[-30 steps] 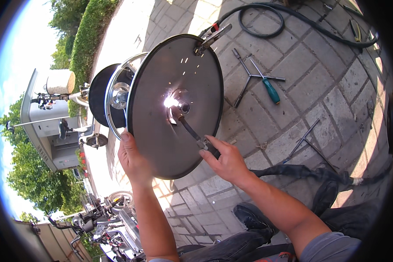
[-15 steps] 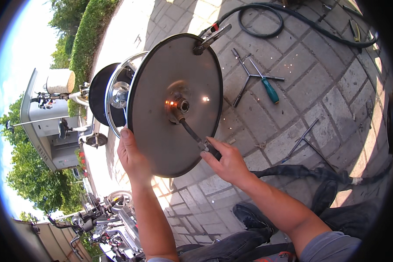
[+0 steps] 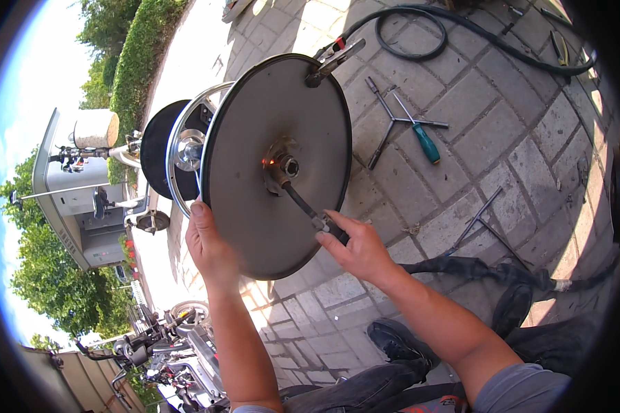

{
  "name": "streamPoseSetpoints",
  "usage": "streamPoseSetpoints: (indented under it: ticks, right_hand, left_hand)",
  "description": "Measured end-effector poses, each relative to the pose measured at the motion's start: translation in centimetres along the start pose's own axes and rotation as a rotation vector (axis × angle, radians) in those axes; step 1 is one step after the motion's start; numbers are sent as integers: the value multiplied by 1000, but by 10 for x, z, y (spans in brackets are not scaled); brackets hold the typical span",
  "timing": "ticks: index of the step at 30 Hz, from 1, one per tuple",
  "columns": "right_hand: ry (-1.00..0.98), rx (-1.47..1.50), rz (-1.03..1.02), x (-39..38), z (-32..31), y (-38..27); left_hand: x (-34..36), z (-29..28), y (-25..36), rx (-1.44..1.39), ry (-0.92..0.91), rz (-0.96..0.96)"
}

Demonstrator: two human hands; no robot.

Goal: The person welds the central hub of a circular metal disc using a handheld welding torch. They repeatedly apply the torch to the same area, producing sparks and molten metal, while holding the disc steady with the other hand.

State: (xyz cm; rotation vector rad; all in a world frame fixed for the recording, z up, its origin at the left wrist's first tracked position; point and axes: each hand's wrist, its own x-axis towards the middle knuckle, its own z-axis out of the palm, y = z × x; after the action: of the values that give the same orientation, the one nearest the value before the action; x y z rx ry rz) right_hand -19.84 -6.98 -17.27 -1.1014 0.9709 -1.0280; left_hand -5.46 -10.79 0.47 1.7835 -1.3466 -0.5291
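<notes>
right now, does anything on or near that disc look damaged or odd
Yes: the grey disc looks scorched. Metal around its hub is browned, unlike the greyer outer area, and a small orange glow shows beside the torch nozzle. On the paving, the green-handled screwdriver lies across a Y-shaped wrench, looking untidy.

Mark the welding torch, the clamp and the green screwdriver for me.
Welding torch (image 3: 300, 200): head view, on its dark neck.
Clamp (image 3: 335, 62): head view, on its metal body.
Green screwdriver (image 3: 427, 143): head view, on its handle.

Partly sunlit grey paving (image 3: 475, 151) lies near a green hedge (image 3: 134, 65) and pale building (image 3: 72, 210).
</notes>
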Motion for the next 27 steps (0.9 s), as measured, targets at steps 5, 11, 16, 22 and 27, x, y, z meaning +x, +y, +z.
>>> streamPoseSetpoints:
  ticks: [5, 11, 16, 22, 27]
  right_hand:
    - [-55, 33, 74, 1, -4, -6]
    - [-23, 14, 20, -2, -4, -4]
    - [25, 11, -31, -10, -3, -2]
    - [-30, -15, 54, -5, -5, -9]
    - [-26, -80, 26, 2, -4, -6]
  left_hand:
    - [0, -1, 0, 11, 0, -5]
    - [1, 0, 0, -10, 5, -18]
    - [1, 2, -1, -19, 23, -1]
    - [0, 0, -1, -26, -7, 9]
    - [1, 0, -1, -26, -4, 6]
